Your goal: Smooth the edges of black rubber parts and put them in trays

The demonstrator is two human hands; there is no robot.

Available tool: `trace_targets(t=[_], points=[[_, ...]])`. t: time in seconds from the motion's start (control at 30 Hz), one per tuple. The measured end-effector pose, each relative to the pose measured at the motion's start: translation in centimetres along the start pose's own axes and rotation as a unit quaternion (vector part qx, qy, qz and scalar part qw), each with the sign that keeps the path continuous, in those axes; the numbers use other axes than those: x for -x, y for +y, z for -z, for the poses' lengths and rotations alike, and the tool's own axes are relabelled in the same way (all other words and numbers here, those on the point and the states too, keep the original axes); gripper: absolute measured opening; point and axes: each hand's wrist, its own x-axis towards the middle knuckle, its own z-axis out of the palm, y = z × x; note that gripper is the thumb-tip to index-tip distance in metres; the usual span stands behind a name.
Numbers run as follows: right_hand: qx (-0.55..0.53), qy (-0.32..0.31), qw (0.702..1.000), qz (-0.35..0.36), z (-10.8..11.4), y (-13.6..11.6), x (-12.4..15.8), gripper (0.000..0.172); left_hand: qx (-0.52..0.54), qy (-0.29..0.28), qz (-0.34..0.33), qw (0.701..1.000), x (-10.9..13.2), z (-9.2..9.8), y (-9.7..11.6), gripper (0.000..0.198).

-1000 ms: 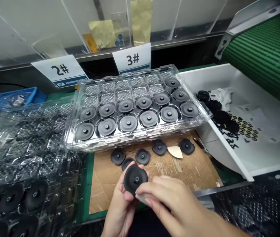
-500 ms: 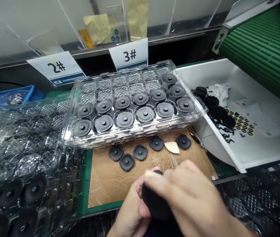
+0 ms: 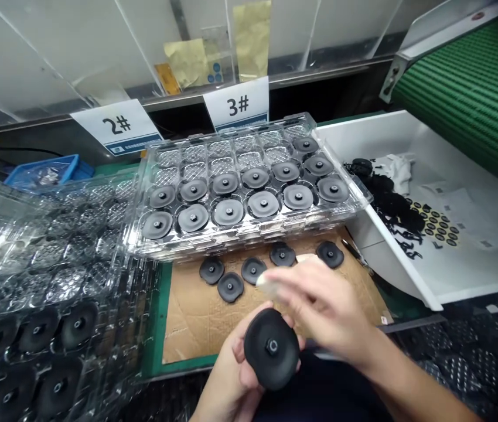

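Left hand [image 3: 231, 375] grips a black disc [image 3: 272, 349] by the edge, stud facing up, low and centre over the near edge of the cardboard [image 3: 187, 328]. Right hand [image 3: 319, 305] hovers just above and behind it, blurred, fingers stretched out; whether it holds anything cannot be told. Step looks like checking or wiping a single disc in hand. Seating it would call for stud up, flat in a free pocket, like the rest. The clear tray [image 3: 363, 202] behind the cardboard has its two front rows full of discs, one more at far right in the third row, and its back pockets bare. Five loose discs [image 3: 230, 287] lie on the cardboard between tray and hands. White bin [image 3: 407, 135] at right holds black scraps [image 3: 396, 208] and sticker sheets. The tray stack [image 3: 55, 246] at left has discs in the near pockets.
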Motion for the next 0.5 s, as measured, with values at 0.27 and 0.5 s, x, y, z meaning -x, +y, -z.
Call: trace_targets(t=[0.27,0.5], points=[[-0.054,-0.077,0.965,-0.244,-5.0,8.5,5.9,0.027,0.107,-0.02,-0.03,0.994,-0.1,2.0,0.2,0.06],[0.052,-0.043,0.969,-0.236,-7.7,9.0,10.4,0.041,0.149,0.004,-0.039,0.988,-0.9,2.5,0.3,0.059]])
